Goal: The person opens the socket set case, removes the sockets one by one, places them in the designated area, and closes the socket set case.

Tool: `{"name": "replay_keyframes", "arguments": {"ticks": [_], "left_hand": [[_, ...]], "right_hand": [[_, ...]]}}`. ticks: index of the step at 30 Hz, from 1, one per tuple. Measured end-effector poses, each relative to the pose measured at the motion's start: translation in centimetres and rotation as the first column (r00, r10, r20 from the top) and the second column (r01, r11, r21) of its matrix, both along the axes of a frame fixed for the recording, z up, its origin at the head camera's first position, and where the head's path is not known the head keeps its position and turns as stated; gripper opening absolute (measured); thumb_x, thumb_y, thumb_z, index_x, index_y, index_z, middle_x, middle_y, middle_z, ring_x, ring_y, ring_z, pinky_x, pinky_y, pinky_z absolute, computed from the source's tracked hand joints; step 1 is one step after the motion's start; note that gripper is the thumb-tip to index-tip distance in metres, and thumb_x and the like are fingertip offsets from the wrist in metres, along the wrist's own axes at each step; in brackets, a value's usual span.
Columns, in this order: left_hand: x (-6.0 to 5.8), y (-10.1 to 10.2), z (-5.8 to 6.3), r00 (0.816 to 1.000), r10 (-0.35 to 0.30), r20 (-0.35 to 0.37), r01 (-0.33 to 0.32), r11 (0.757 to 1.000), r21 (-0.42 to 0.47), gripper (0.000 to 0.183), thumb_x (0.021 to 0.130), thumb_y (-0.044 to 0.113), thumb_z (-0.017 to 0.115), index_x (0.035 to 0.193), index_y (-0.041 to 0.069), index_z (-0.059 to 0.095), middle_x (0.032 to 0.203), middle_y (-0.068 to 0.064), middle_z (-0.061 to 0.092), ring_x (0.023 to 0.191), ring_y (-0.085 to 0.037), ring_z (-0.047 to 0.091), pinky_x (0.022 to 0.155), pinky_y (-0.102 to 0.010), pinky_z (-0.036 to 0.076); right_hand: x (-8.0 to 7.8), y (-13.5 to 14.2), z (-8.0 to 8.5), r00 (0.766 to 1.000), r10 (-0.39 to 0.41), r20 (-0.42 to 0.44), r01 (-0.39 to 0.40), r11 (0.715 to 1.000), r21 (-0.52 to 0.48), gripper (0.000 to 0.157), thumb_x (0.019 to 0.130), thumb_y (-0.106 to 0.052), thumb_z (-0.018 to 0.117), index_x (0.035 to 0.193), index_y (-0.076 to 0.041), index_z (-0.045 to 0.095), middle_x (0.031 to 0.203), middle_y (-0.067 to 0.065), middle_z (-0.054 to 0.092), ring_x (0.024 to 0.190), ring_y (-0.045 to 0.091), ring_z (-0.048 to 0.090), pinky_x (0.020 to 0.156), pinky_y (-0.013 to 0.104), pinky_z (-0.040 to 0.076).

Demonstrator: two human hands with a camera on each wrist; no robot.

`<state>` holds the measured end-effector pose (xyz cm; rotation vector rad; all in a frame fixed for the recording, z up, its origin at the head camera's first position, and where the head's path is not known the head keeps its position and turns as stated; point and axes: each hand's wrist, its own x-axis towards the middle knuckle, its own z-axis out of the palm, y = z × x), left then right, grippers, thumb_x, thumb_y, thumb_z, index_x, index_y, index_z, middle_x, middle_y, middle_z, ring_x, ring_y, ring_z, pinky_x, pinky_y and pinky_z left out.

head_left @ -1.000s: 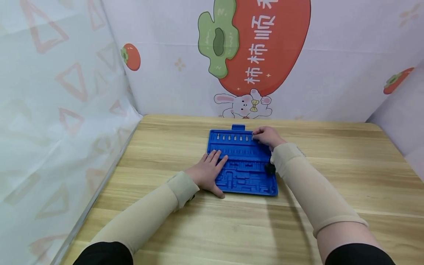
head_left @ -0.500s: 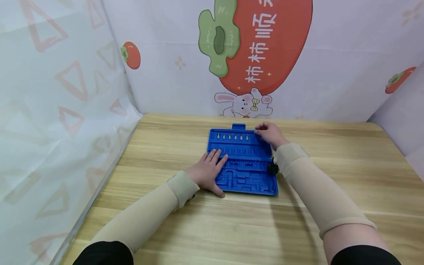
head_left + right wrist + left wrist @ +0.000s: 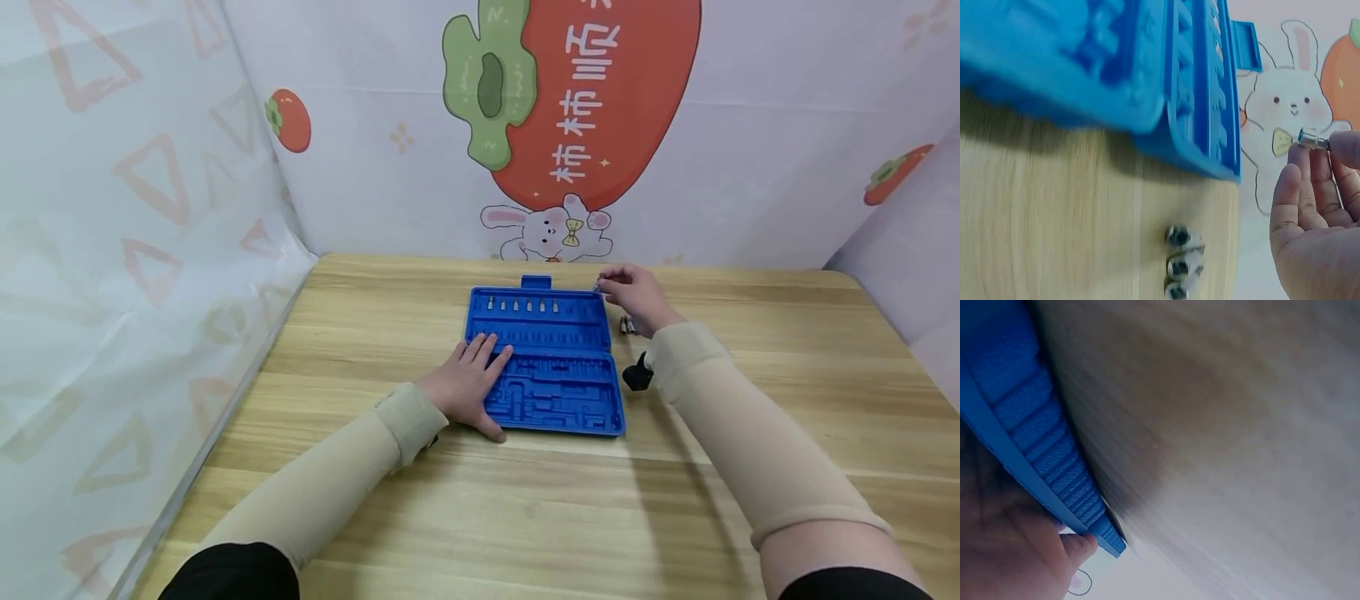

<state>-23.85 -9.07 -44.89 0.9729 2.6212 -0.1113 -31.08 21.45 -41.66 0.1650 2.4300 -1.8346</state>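
Note:
A blue plastic tool case [image 3: 543, 356] lies unfolded flat on the table, its moulded slots facing up. Several small metal sockets [image 3: 528, 306] stand in a row along its upper half. My left hand [image 3: 467, 387] rests on the case's left side with fingers spread; the left wrist view shows the case's ribbed side [image 3: 1047, 440] beside that palm. Beyond the upper right corner, my right hand [image 3: 637, 296] pinches a short shiny socket [image 3: 1313, 140] between thumb and fingertips, clear of the case. Three loose sockets [image 3: 1180, 265] lie on the table below that hand.
The wooden table [image 3: 480, 517] runs back to a white printed cloth [image 3: 360, 183], with another cloth [image 3: 97, 333] along the left. A blue latch tab [image 3: 536, 282] sticks out from the case's far edge. A black wrist camera [image 3: 638, 374] hangs beneath the right cuff.
My right hand has moved right and away from the case's upper row, carrying the socket. The loose sockets on the table have come into sight. My left hand stays on the case.

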Motion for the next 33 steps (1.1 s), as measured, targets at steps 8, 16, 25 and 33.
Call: {"name": "replay_keyframes", "arguments": {"ticks": [8, 16, 25, 33], "left_hand": [[0.1, -0.1, 0.0, 1.0, 0.008, 0.016, -0.008, 1.0, 0.004, 0.135, 0.075, 0.08, 0.073, 0.167, 0.013, 0.0, 0.172, -0.019, -0.002, 0.157, -0.038, -0.002, 0.125, -0.052, 0.006], [0.0, -0.2, -0.2, 1.0, 0.006, 0.022, -0.006, 1.0, 0.018, 0.135, 0.075, 0.079, 0.073, 0.167, 0.012, 0.001, 0.171, -0.02, -0.002, 0.157, -0.039, -0.002, 0.124, -0.053, 0.006], [-0.2, -0.2, -0.2, 1.0, 0.011, 0.019, -0.011, 1.0, 0.028, 0.135, 0.075, 0.079, 0.074, 0.167, 0.012, 0.002, 0.172, -0.02, -0.001, 0.157, -0.039, -0.002, 0.124, -0.053, 0.007], [-0.2, 0.0, 0.1, 1.0, 0.006, 0.023, -0.006, 1.0, 0.013, 0.135, 0.075, 0.079, 0.073, 0.167, 0.012, 0.0, 0.171, -0.02, -0.003, 0.157, -0.038, -0.003, 0.124, -0.053, 0.006]], "right_hand": [[0.7, 2.5, -0.3, 1.0, 0.0, -0.015, -0.001, 1.0, -0.012, 0.035, 0.109, -0.016, 0.053, 0.137, 0.004, 0.049, 0.121, 0.006, 0.052, 0.112, 0.017, 0.056, 0.106, 0.036, 0.047], [1.6, 5.1, -0.2, 1.0, 0.001, 0.011, -0.001, 1.0, 0.004, 0.035, 0.109, -0.017, 0.052, 0.138, 0.003, 0.05, 0.127, 0.008, 0.052, 0.104, 0.007, 0.056, 0.098, 0.026, 0.051], [2.2, 7.2, -0.8, 0.994, 0.034, 0.099, -0.044, 0.994, 0.103, 0.048, 0.11, -0.014, 0.046, 0.15, 0.012, 0.037, 0.137, 0.017, 0.048, 0.101, 0.006, 0.056, 0.092, 0.022, 0.051], [2.5, 7.9, -1.7, 0.987, 0.032, 0.161, -0.063, 0.98, 0.191, 0.039, 0.11, -0.014, 0.049, 0.139, 0.011, 0.049, 0.108, 0.002, 0.06, 0.09, 0.009, 0.056, 0.079, 0.023, 0.052]]}}
